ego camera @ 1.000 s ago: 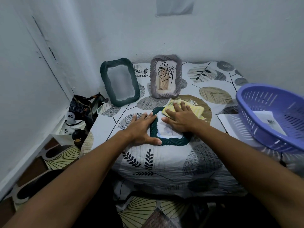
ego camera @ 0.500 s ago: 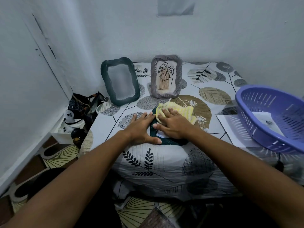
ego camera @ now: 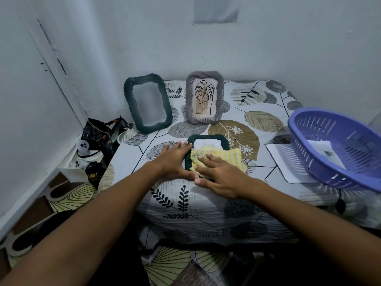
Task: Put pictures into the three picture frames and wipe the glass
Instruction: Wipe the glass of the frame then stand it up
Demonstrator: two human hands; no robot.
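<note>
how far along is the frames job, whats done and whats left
Looks done: the grey frame stands upright with a leaf picture in it. In hand: the right hand presses the yellow cloth on the flat green frame, which the left hand steadies. Possibly left: the leaning dark green frame, whose glass shows no clear picture. More paper lies in the purple basket.

— What stands at the right edge of the table?
— A purple slotted plastic basket (ego camera: 338,149), tilted, with a white paper sheet (ego camera: 286,162) under it. The table has a white cloth printed with leaves and round patches (ego camera: 185,205).
— And beside the table's left edge?
— Lower down, in the corner of the walls, a small white ghost figure (ego camera: 83,147), a black patterned bag (ego camera: 95,131) and a dark round pot (ego camera: 93,171), close together.
— On the back wall?
— A grey rectangular patch (ego camera: 215,9).
</note>
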